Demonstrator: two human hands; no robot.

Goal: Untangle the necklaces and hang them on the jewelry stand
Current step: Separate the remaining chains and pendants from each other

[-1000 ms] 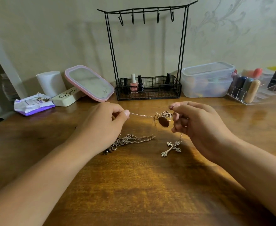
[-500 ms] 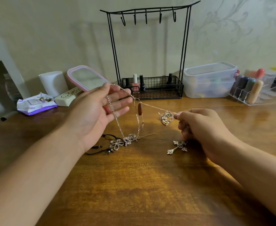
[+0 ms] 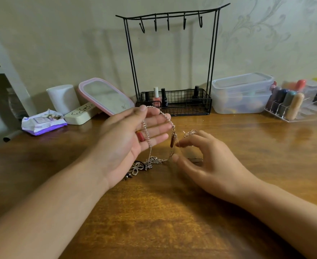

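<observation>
My left hand (image 3: 126,141) is raised palm-up with straight fingers, and a silver chain (image 3: 166,117) lies draped over them. A brown oval pendant (image 3: 173,141) hangs from that chain just past my fingertips. The chain runs down to a tangle of chains (image 3: 154,161) and a flower pendant (image 3: 137,168) on the wooden table (image 3: 163,212). My right hand (image 3: 210,163) hovers low beside the tangle, fingers spread and holding nothing, index tip close to the brown pendant. A small coil of chain (image 3: 190,133) lies behind it. The black wire jewelry stand (image 3: 168,15) stands at the back with bare hooks.
Nail polish bottles (image 3: 156,98) sit in the stand's wire basket (image 3: 195,111). Left of it are a pink-rimmed mirror (image 3: 105,98), a white cylinder (image 3: 63,98) and a wipes pack (image 3: 41,122). A clear lidded box (image 3: 242,94) and an acrylic organiser (image 3: 292,109) stand on the right.
My right hand let go of the chain end, opened and moved left toward the hanging pendant, covering the cross pendant. My left hand stayed raised with the chain over its fingers.
</observation>
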